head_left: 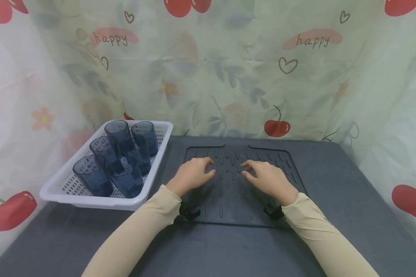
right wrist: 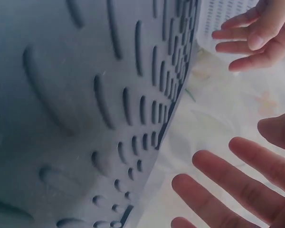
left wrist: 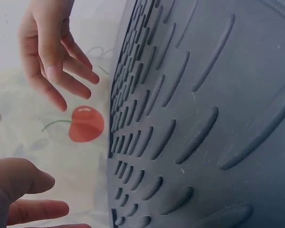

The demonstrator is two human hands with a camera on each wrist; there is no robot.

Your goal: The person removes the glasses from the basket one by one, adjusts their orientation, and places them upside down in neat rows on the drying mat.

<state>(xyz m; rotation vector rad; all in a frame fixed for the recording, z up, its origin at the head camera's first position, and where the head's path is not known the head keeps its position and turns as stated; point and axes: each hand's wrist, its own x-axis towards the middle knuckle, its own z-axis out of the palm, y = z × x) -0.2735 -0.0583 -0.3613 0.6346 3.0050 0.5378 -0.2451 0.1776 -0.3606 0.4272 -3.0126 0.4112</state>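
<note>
A dark mat (left wrist: 204, 137) with rows of oblong ridges fills the right side of the tilted view. At lower left, the left hand (left wrist: 16, 185) shows its thumb and part of its fingers; cropped there, its full pose is hard to judge. Above it, the right hand (left wrist: 50, 47) hangs loosely bent near a red cherry (left wrist: 86, 124) printed on pale cloth (left wrist: 19, 137).

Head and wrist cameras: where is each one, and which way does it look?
Head: on the head, facing forward, down at the mat and basket; left hand, right hand, sleeves show.
Left wrist: on that wrist, facing over the mat toward backdrop; both hands show.
Right wrist: on that wrist, facing mat, backdrop and basket corner; both hands show.
Wrist views share mat, backdrop and hands.
</note>
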